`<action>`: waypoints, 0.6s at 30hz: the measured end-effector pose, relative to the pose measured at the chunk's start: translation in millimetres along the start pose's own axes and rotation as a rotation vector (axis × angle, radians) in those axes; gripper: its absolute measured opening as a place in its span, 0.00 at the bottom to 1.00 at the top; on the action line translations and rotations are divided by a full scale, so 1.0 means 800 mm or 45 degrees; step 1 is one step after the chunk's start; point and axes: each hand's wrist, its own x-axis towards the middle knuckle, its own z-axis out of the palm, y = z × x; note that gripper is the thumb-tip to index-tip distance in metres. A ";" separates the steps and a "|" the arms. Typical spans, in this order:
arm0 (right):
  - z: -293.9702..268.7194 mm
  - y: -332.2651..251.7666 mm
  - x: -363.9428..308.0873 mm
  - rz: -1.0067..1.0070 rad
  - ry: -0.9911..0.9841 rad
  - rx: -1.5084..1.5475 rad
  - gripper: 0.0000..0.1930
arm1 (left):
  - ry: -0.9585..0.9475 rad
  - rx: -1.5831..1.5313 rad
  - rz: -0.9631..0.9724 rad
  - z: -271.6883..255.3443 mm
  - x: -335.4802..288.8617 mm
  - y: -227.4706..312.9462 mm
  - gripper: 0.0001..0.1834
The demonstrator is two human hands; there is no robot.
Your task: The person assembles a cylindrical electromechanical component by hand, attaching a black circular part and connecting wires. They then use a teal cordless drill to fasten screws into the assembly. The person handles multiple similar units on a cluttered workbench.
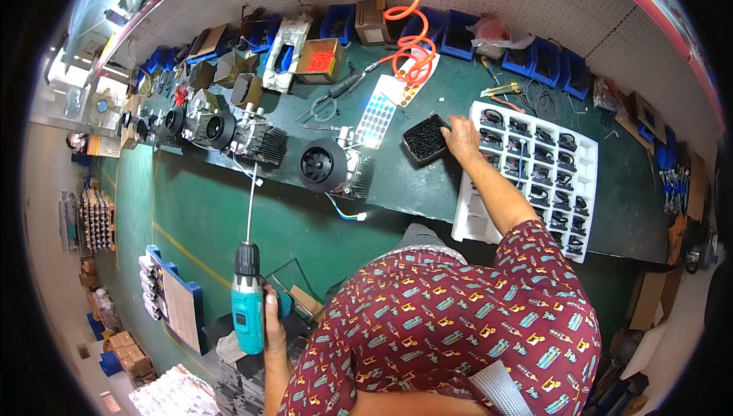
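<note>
My left hand (273, 324) is closed round the handle of a teal and black cordless drill (248, 309). A long thin bit points from the drill toward the bench. At the right rim of a small open box (422, 155) full of small black pieces, likely screws, is my right hand (462, 139). Its fingers are curled, and I cannot make out what is between them. Left of the box, a motor unit with a black fan wheel (324, 165) sits at the bench's front edge, a wire with a white plug hanging from it. Beyond it stands another metal unit (258, 141).
A white foam tray (467, 221) of black parts lies right of the box. Sticker sheets (376, 119) and an air gun (345, 84) on a coiled orange hose (418, 34) lie farther back. Blue bins (458, 35) line the green bench's (416, 196) rear.
</note>
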 end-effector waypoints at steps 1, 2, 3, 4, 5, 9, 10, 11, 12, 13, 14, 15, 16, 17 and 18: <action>-0.009 -0.010 -0.001 -0.175 0.171 0.009 0.08 | -0.034 -0.003 0.031 0.009 0.018 0.011 0.22; -0.012 -0.013 -0.003 -0.344 0.343 0.015 0.08 | -0.037 -0.020 0.053 0.020 0.036 0.016 0.22; -0.001 -0.010 0.002 -0.354 0.137 0.047 0.10 | -0.078 -0.022 0.005 0.030 0.049 0.028 0.22; 0.012 -0.010 0.010 -0.243 -0.202 -0.121 0.12 | -0.125 -0.021 -0.041 0.044 0.063 0.048 0.23; 0.014 -0.025 0.012 -0.208 -0.304 -0.267 0.13 | -0.232 -0.110 -0.027 0.051 0.075 0.052 0.24; 0.056 -0.054 0.016 -0.135 -0.385 -0.570 0.14 | -0.386 -0.097 -0.095 0.067 0.106 0.056 0.26; 0.066 -0.057 0.012 -0.074 -0.405 -0.540 0.15 | -0.504 0.043 -0.022 0.058 0.120 0.045 0.25; 0.070 -0.060 0.013 -0.019 -0.417 -0.518 0.15 | -0.531 -0.037 -0.033 0.059 0.127 0.044 0.25; 0.074 -0.064 0.013 0.037 -0.428 -0.495 0.15 | -0.560 -0.117 -0.045 0.059 0.135 0.042 0.25; 0.074 -0.062 0.013 0.060 -0.449 -0.470 0.16 | -0.594 -0.063 0.028 0.053 0.148 0.030 0.24; 0.073 -0.060 0.014 0.083 -0.393 -0.423 0.15 | -0.603 -0.090 -0.030 0.045 0.157 0.025 0.24; 0.072 -0.054 0.015 0.101 -0.333 -0.378 0.15 | -0.599 -0.103 -0.007 0.045 0.165 0.032 0.18; 0.072 -0.049 0.015 0.119 -0.273 -0.333 0.14 | -0.597 -0.115 0.016 0.043 0.174 0.037 0.11; 0.066 -0.050 0.010 0.141 -0.151 -0.207 0.13 | -0.620 -0.087 0.016 0.037 0.184 0.030 0.11; 0.062 -0.055 0.008 0.252 -0.097 0.016 0.13 | -0.644 -0.058 0.018 0.027 0.197 0.023 0.10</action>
